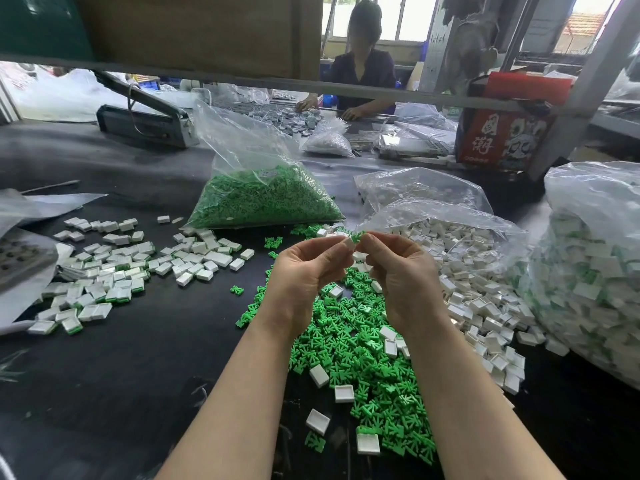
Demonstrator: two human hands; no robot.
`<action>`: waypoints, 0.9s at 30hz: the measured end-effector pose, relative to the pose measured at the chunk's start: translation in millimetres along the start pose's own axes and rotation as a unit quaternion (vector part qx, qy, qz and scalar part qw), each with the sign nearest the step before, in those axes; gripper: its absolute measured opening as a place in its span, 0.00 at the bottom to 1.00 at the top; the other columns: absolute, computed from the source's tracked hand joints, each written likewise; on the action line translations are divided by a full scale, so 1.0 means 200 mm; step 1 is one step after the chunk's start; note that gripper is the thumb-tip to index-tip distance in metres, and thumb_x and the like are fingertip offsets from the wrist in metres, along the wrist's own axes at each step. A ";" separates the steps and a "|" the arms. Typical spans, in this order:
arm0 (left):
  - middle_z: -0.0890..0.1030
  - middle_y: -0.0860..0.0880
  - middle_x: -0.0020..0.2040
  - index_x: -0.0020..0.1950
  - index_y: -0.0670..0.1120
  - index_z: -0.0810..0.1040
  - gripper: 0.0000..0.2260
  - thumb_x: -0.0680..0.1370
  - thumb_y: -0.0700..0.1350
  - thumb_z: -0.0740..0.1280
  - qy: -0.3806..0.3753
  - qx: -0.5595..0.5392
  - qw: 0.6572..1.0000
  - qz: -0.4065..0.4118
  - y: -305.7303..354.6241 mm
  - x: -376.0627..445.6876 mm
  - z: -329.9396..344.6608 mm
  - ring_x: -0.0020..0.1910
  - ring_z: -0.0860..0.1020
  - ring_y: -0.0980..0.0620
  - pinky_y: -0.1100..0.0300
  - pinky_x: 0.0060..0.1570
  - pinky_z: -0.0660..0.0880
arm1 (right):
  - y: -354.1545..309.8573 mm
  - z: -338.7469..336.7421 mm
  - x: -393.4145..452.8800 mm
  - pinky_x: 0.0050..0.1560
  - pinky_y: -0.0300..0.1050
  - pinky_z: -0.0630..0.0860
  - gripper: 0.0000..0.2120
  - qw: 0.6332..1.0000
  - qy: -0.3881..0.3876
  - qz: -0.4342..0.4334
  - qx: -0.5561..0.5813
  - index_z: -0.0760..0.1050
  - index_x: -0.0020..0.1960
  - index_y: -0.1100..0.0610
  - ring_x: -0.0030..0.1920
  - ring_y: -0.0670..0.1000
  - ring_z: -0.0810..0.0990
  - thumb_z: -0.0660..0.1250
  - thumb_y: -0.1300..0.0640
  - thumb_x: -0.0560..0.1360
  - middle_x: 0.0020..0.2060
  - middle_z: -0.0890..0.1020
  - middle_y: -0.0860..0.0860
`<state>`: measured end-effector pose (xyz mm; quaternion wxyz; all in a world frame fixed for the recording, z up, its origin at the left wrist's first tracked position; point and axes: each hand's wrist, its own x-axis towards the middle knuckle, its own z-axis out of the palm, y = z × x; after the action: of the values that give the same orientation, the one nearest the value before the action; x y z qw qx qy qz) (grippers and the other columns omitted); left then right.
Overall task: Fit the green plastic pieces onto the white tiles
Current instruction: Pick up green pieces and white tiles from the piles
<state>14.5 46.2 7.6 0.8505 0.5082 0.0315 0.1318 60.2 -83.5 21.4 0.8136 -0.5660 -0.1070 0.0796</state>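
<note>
Nearest the camera, a heap of loose green pieces (363, 358) lies on the dark table (121, 375) under and between the two forearms, with a few stray white tiles (344, 393) mixed in. Above the heap both hands are raised and meet fingertip to fingertip. The left hand (304, 268) pinches a white tile (347, 243) at its fingertips; the right hand (401, 271) pinches a green piece (356, 237), which sits just to the right of the tile and touches it. The move ahead seems to turn on that small junction: the piece lies on the right hand's side and has to be pressed leftward into the tile, with both hands equally close to it. Whether the piece is already seated or only laid against the tile is hard to say, since fingers cover most of both parts and the tile's long axis cannot be made out. To the left, a spread of finished tiles (114, 271) with green edges lies well apart from the hands. Further back stands a clear bag of green pieces (263, 199), and to the right an open bag of white tiles (467, 251). Across the table another person (360, 64) works, partly cut off by a shelf edge.
</note>
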 end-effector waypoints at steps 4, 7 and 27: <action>0.86 0.47 0.42 0.44 0.49 0.87 0.14 0.61 0.50 0.79 -0.001 0.010 1.000 0.008 0.00 0.00 0.00 0.41 0.84 0.54 0.66 0.37 0.78 | 0.00 0.00 0.00 0.35 0.35 0.72 0.02 0.999 0.005 -0.034 -0.036 0.82 0.43 0.56 0.32 0.40 0.77 0.74 0.61 0.71 0.32 0.83 0.45; 0.86 0.47 0.41 0.44 0.48 0.87 0.13 0.61 0.49 0.78 0.000 0.006 1.000 0.012 0.00 0.00 0.01 0.40 0.84 0.54 0.66 0.36 0.78 | 0.00 0.00 0.00 0.34 0.33 0.73 0.02 0.998 0.003 -0.048 -0.033 0.82 0.44 0.58 0.32 0.39 0.78 0.74 0.62 0.72 0.32 0.83 0.45; 0.86 0.46 0.41 0.46 0.52 0.86 0.08 0.69 0.52 0.76 -0.027 0.175 0.977 0.115 -0.02 0.00 -0.02 0.39 0.83 0.51 0.65 0.39 0.77 | -0.03 -0.03 0.00 0.34 0.34 0.75 0.04 0.969 -0.025 -0.122 -0.213 0.80 0.43 0.57 0.33 0.42 0.81 0.72 0.64 0.74 0.35 0.84 0.51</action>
<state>15.2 48.5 1.5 0.7279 0.6530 -0.0270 0.2074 62.7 -90.5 24.6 0.6753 -0.7063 -0.2100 -0.0311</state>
